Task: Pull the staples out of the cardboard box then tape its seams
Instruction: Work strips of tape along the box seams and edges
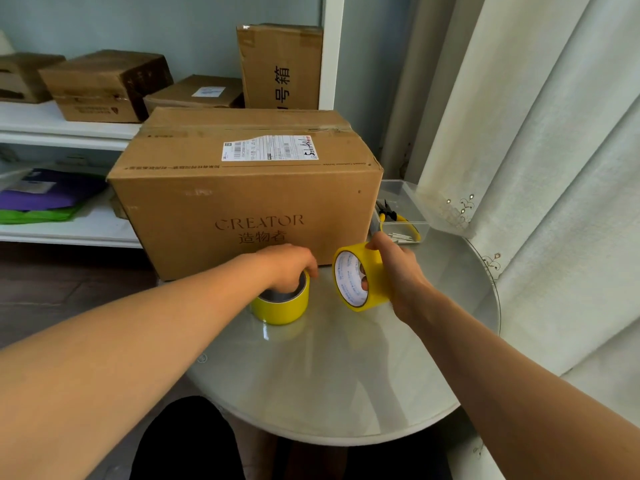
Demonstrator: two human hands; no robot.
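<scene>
A large brown cardboard box (249,199) printed "CREATOR" stands on the round glass-topped table (346,375), with a white shipping label on its top. In front of it a yellow tape roll (280,308) lies flat on the table; my left hand (291,265) reaches into its core, fingers curled over the rim. My right hand (398,268) holds a second yellow tape roll (360,277) upright on its edge, just above the table, with fingers through the core and the thumb on top.
A clear plastic tray (405,216) right of the box holds yellow-handled pliers (391,214) and several small white sticks. White shelves (69,129) behind carry several other cardboard boxes. A pale curtain (536,168) hangs along the table's right side.
</scene>
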